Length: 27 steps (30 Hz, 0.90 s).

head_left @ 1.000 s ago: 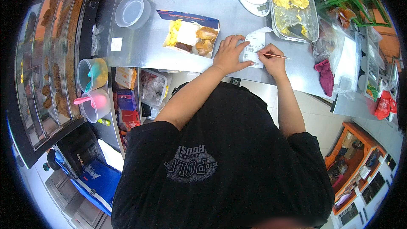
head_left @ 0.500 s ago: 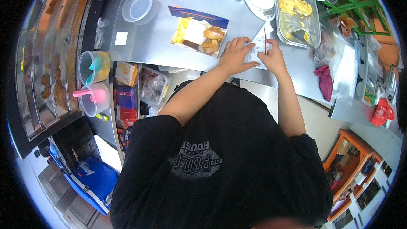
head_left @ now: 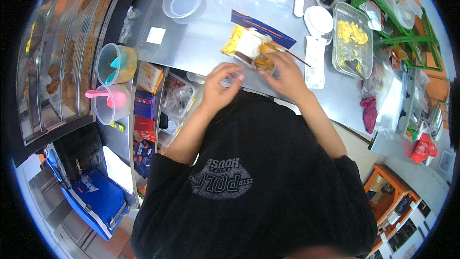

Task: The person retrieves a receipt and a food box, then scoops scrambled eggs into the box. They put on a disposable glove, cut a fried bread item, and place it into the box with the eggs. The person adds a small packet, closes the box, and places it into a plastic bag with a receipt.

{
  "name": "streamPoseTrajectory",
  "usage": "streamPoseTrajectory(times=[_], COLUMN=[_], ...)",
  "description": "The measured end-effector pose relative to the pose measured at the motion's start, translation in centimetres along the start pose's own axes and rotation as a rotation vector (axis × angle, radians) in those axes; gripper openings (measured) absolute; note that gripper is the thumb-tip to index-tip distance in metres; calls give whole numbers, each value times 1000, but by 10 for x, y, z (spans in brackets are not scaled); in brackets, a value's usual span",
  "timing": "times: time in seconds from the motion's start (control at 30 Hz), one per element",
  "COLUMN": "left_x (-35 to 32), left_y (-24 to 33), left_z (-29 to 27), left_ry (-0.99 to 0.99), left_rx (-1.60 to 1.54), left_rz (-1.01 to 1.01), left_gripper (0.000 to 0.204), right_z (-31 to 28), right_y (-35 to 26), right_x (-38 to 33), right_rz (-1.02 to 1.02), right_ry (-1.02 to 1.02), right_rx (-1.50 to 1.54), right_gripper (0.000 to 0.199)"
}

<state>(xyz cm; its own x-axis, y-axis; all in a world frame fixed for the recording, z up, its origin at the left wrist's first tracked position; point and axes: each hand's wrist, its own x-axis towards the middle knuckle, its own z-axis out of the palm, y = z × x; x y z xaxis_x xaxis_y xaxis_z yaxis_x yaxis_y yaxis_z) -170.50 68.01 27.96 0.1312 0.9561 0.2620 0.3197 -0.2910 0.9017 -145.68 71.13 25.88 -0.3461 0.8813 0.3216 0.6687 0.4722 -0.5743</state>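
Observation:
My right hand (head_left: pixel 286 76) holds a thin pen (head_left: pixel 299 58) that sticks out to the upper right, and it rests against the near edge of a food tray (head_left: pixel 243 44). The tray holds fried pieces and a white cup on yellow paper. My left hand (head_left: pixel 218 88) hovers at the steel counter's (head_left: pixel 201 43) near edge, just left of the tray, with curled fingers holding nothing. A white paper slip (head_left: pixel 315 61) lies flat to the right of my right hand.
A clear glass dish of yellow food (head_left: pixel 352 43) and a white lid (head_left: pixel 320 19) sit at the back right. An empty clear tub (head_left: pixel 181 1) is at the back left. Two tubs with scoops (head_left: pixel 112 84) stand left. A red cloth (head_left: pixel 370 112) lies right.
Both hands have left the paper slip, where the right hand was writing, and moved left to the food tray. The slip now lies uncovered on the counter.

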Motion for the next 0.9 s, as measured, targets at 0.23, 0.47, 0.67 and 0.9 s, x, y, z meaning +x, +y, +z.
streamPoseTrajectory(times=[0.23, 0.47, 0.67, 0.9], left_x=[6, 16, 38, 63], left_y=[-31, -50, -66, -75], left_z=[-45, -62, -84, -90], left_ry=[147, 64, -130, -187], left_rx=[-23, -100, -207, -216], left_rz=[-68, -49, -61, 25], left_gripper=[23, 27, 29, 30], right_z=[38, 37, 35, 30], right_y=[-30, -55, -60, -72], right_x=[57, 71, 73, 57], right_rz=[31, 354, 309, 324], right_ry=[-490, -622, -608, -531], right_rx=[105, -74, 79, -153], right_gripper=[47, 39, 37, 19])
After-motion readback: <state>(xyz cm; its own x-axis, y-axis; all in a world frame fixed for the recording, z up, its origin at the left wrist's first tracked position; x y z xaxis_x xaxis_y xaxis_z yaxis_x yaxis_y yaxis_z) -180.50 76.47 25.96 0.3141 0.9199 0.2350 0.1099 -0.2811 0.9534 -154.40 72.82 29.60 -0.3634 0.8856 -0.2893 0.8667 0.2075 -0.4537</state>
